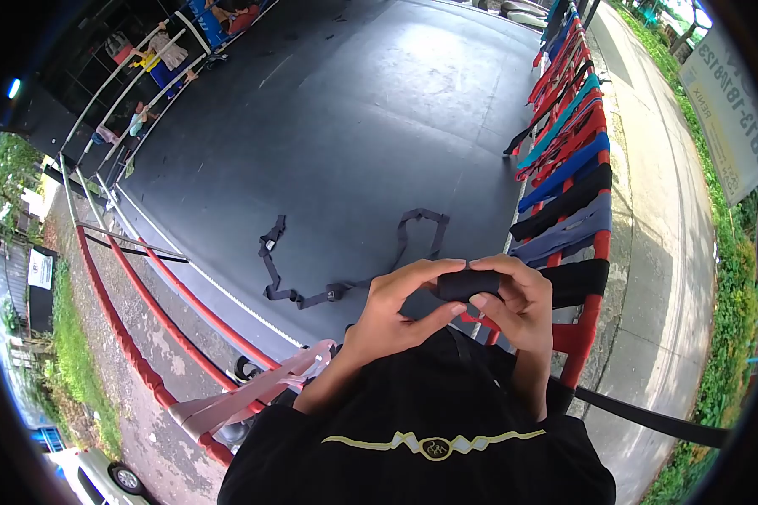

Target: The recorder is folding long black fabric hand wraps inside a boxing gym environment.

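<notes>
A tight roll of dark hand wrap (pixel 467 286) is pinched between my two hands in front of my chest. My left hand (pixel 410 303) holds its left end with thumb and fingertips. Around the right end curl the fingers of my right hand (pixel 515 303), with the thumb along the roll's near side. A long loose strip of dark hand wrap (pixel 312 299) lies in bends and a loop on the dark ring canvas (pixel 328 158). It runs behind my left hand, and whether it joins the roll is hidden.
Over the red ring ropes (pixel 597 252) at my right hang several wraps, among them a blue wrap (pixel 571 170). A pale pink wrap (pixel 252 391) hangs on the left ropes. People (pixel 164 57) are at the far left ropes. A concrete path (pixel 663 252) runs outside.
</notes>
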`<state>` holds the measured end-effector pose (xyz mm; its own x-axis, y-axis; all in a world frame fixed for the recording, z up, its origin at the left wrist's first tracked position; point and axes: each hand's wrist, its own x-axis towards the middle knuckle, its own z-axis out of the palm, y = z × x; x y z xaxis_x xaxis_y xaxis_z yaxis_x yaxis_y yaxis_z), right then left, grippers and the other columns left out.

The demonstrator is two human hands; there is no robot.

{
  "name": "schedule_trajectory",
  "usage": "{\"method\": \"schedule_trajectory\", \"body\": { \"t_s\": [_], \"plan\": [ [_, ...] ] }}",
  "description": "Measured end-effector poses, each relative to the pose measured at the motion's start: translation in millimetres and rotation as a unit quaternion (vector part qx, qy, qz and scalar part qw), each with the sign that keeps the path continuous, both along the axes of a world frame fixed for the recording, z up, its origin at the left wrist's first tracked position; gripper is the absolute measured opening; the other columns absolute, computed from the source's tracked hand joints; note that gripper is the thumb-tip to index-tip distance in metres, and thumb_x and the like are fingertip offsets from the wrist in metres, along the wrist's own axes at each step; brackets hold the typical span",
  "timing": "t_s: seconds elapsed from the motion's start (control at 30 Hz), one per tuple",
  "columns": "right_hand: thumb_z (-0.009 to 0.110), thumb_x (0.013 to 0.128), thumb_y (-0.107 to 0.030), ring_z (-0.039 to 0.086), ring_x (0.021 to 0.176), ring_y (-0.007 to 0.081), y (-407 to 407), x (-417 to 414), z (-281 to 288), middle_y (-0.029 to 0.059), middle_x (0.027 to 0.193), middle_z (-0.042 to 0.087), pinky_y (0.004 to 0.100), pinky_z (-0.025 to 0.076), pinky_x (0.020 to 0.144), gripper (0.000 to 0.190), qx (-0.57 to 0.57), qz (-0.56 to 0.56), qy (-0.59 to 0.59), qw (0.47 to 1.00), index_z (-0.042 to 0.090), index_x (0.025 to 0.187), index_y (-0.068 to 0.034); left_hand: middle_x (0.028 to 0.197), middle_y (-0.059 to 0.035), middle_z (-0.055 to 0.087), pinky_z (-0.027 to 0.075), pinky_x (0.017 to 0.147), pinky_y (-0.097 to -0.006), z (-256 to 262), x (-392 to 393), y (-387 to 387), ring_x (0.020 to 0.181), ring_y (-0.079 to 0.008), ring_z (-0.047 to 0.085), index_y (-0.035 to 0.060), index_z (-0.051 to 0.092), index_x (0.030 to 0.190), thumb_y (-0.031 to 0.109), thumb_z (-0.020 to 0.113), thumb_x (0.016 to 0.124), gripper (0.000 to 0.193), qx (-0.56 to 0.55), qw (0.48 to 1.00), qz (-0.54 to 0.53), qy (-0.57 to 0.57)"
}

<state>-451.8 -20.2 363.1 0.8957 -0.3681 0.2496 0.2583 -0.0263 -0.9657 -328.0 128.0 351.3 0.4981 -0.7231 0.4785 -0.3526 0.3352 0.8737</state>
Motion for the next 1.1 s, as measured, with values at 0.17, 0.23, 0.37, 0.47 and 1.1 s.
{"method": "schedule_trajectory", "body": {
  "t_s": [0.17,0.23,0.37,0.47,1.1],
  "plan": [
    [0.068,0.08,0.009,0.061,0.096,0.0142,-0.2,1.4,0.4,0.011,0.104,0.062,0.0248,0.048,0.085,0.037,-0.017,0.011,-0.027,0.999,0.06,0.115,0.005,0.105,-0.0178,0.067,0.054,0.08,-0.0313,0.6,-0.9,3.0,0.089,-0.0257,0.068,-0.0028,0.062,0.111,-0.008,0.073,0.073,0.04,0.021,1.0,0.014,0.007],
    [0.068,0.08,0.009,0.061,0.096,0.0144,2.8,1.9,1.7,0.0112,0.104,0.062,0.025,0.048,0.085,0.037,-0.023,0.006,-0.031,0.999,0.06,0.116,0.005,0.103,-0.0169,0.068,0.054,0.077,-0.0307,1.0,2.2,3.7,0.09,-0.0249,0.068,-0.0037,0.063,0.111,-0.008,0.073,0.073,0.039,-0.018,0.998,0.011,-0.051],
    [0.066,0.084,0.004,0.061,0.096,0.0132,3.4,0.0,1.4,0.0108,0.106,0.061,0.0238,0.047,0.084,0.037,-0.004,-0.001,0.011,1.0,0.057,0.12,0.007,0.1,-0.0164,0.068,0.053,0.074,-0.0299,1.5,2.5,5.4,0.089,-0.0244,0.068,-0.0046,0.063,0.109,-0.008,0.072,0.074,0.037,-0.009,0.994,0.027,-0.101],
    [0.061,0.088,0.001,0.06,0.096,0.0121,5.8,2.0,-4.4,0.0101,0.106,0.06,0.0225,0.047,0.083,0.038,-0.031,-0.025,0.012,0.999,0.054,0.124,0.008,0.103,-0.0174,0.068,0.053,0.078,-0.0309,1.1,-4.3,2.0,0.092,-0.0256,0.068,-0.0043,0.061,0.116,-0.008,0.07,0.077,0.04,0.005,0.993,0.051,-0.109],
    [0.061,0.09,-0.003,0.057,0.088,0.0101,50.6,22.0,-14.3,0.0098,0.102,0.062,0.0225,0.046,0.079,0.031,-0.026,-0.192,0.055,0.979,0.056,0.119,0.007,0.123,-0.0239,0.052,0.047,0.091,-0.0391,-18.8,-29.4,-12.0,0.112,-0.036,0.054,-0.0059,0.036,0.139,-0.004,0.077,0.066,0.083,0.055,0.953,0.268,-0.127]
  ]
}}
